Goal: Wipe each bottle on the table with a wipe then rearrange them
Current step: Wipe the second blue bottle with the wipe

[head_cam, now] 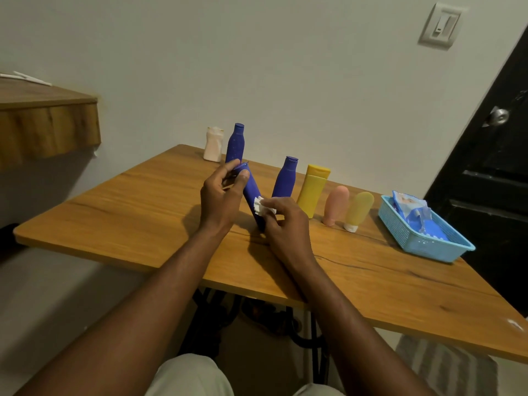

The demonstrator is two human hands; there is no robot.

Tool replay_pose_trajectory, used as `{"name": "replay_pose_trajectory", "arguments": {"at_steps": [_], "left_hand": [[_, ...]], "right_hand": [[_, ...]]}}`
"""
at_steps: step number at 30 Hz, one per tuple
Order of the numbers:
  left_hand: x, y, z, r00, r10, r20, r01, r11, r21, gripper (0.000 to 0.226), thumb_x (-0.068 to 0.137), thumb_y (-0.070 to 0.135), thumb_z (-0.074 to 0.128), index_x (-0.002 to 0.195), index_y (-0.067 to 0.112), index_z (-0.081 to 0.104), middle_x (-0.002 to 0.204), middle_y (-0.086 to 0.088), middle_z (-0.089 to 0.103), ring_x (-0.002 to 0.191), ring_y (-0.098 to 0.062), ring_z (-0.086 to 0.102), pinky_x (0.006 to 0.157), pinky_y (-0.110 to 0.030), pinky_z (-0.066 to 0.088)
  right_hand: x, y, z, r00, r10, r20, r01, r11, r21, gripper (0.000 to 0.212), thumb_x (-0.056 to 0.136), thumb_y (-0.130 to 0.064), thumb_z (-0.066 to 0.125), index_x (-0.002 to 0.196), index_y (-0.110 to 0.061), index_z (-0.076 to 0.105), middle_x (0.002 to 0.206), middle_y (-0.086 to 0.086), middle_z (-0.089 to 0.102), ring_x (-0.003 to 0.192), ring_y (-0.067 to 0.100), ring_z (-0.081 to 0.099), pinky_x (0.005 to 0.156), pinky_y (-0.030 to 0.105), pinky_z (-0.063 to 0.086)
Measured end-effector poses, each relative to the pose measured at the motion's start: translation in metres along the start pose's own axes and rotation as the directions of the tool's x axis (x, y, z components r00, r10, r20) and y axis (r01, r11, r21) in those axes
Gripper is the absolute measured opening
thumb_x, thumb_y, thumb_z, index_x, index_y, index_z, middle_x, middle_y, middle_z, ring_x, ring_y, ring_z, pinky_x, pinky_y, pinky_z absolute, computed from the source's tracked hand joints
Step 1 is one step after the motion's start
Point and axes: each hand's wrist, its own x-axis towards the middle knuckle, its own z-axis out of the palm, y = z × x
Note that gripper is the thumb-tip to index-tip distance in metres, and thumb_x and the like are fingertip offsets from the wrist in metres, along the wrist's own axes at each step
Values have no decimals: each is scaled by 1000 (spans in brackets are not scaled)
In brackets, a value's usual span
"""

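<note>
- The counter (114,224) carried everything within your reach, the bottles lined along its far side, which left the near side as working room.
- The blue basket (428,254) sat at your right edge with a wipe packet (411,205) in it, close to the wiping hand, I'd judge for easy refills.
- Six bottles stood waiting: a white bottle (213,144) and a tall blue bottle (235,142) at the back left. To the right came another blue bottle (285,178), a yellow bottle (313,190), a pink tube (337,205) and a pale yellow tube (358,210) on its white cap.
- The held blue bottle (253,192) was in front of that row, mid-counter, tilted with its cap toward your left. It was a matte deep blue with no label showing; your right hand hid its base, so I couldn't tell if it touched the counter.
- Your left hand (220,198) had its fingers (244,175) pinched round the cap end, likely steadying the bottle so its side lay open to the wipe.
- Your right hand (285,224) curled its fingers (274,202) on the wipe and pressed it against the bottle's body.
- The wipe (261,206) was small, white and crumpled, touching the bottle about halfway down.
</note>
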Motion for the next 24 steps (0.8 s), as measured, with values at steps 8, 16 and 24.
{"name": "replay_pose_trajectory", "arguments": {"at_steps": [8,16,24], "left_hand": [[2,-4,-2,994,-106,40,106,994,3,38,103,16,64,141,16,63,130,2,68,123,-12,63,110,-44,53],[4,-6,1,985,-152,86,151,988,16,43,107,18,57,150,16,55,143,-5,62,127,-15,59,114,-44,49],[6,-7,5,984,-163,70,161,986,39,43,109,19,53,152,15,52,142,-5,61,117,-9,58,110,-33,49]], "right_hand": [[-6,10,-8,990,138,39,-137,990,-26,16,86,-17,74,100,-22,80,99,-7,73,90,5,65,84,35,58],[7,20,-7,976,199,-83,-204,978,-54,22,89,-13,70,109,-14,77,111,2,73,87,5,61,67,15,45],[31,22,-9,977,208,-54,-214,968,-132,24,91,-10,65,112,-10,76,112,5,73,98,13,61,81,30,51]]}}
